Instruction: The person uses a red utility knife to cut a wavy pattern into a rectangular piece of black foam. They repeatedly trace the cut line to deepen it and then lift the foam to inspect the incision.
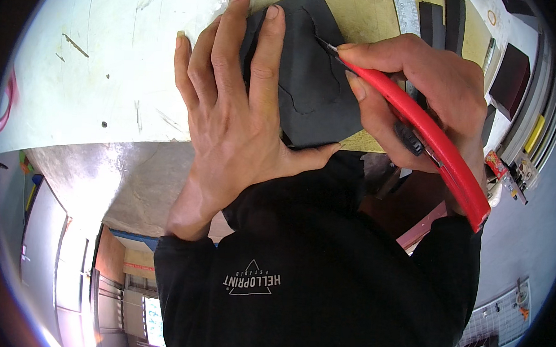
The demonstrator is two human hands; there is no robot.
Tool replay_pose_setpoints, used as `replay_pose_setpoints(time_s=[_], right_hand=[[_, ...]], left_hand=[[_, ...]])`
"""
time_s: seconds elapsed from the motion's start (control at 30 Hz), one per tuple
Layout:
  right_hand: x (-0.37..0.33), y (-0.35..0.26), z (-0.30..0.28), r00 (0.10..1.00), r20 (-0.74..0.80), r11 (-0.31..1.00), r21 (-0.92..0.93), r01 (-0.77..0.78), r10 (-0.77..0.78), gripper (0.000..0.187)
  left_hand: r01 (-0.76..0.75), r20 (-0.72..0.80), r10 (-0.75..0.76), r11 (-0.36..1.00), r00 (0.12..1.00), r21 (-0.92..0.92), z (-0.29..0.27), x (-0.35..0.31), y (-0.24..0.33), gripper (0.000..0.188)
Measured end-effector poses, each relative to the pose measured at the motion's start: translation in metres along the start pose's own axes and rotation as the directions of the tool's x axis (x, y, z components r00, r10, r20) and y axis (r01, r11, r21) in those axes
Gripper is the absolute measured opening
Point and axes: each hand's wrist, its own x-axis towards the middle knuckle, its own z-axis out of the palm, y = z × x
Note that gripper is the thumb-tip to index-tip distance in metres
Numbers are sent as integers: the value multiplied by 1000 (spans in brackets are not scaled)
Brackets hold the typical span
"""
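A black sheet [312, 107], perhaps foam, lies near the table's front edge with curved cut lines in its surface. My left hand [233, 125] rests flat on its left part, fingers spread and thumb stretched along the near edge. In my right hand [446, 88] is a red utility knife [440, 134] with a black slider, gripped low near the blade between thumb and fingers. Its blade tip touches the sheet at the upper end of a cut line, right of my left fingers. The knife's back end slants toward me.
The sheet lies partly on a yellowish board [365, 13] on the white tabletop [141, 49]. A metal ruler [406, 11] and black strips [454, 23] lie beyond my right hand. Farther right are a dark box [510, 81] and long stacked strips [544, 117].
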Motion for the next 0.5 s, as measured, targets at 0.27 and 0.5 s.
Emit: replay_pose_setpoints(time_s=[0.27,0.5], right_hand=[[2,-4,4,999,-26,997,-72,35,-37,42],[-4,-5,10,993,-99,991,-123,58,-70,43]], left_hand=[[30,-34,-32,997,999,-69,3,-3,0,141],[3,-76,-7,998,997,-64,9,-1,-3,141]])
